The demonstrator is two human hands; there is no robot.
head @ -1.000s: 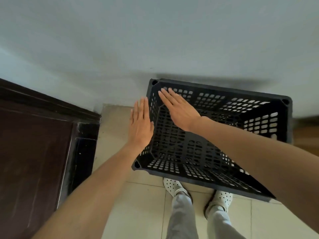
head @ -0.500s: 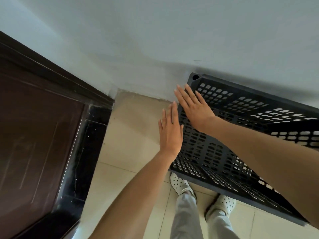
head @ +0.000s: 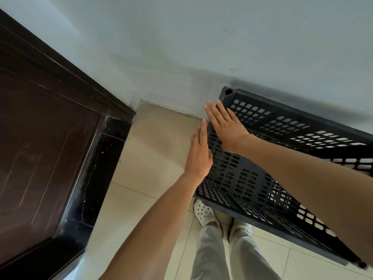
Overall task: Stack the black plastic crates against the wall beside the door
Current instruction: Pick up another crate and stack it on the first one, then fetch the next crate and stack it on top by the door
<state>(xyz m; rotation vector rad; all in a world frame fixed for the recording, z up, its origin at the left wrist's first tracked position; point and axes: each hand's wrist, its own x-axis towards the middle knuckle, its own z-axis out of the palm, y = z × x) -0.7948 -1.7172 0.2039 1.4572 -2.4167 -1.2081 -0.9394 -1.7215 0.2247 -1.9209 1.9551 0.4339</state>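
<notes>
A black plastic crate with perforated walls and floor stands against the pale wall, at about waist height; what it rests on is hidden beneath it. My left hand lies flat, fingers straight, against the outside of the crate's left wall. My right hand is flat too, fingers extended, over the crate's left rim near its far-left corner. Neither hand grips anything. The dark brown door is on the left.
A dark door frame runs along the door's edge. Beige floor tiles lie between the door and the crate. My white perforated shoes and grey trousers stand just in front of the crate.
The view has swung left, so the crate sits further right in frame and more of the door shows. Both flat hands stay at the crate's left side.
</notes>
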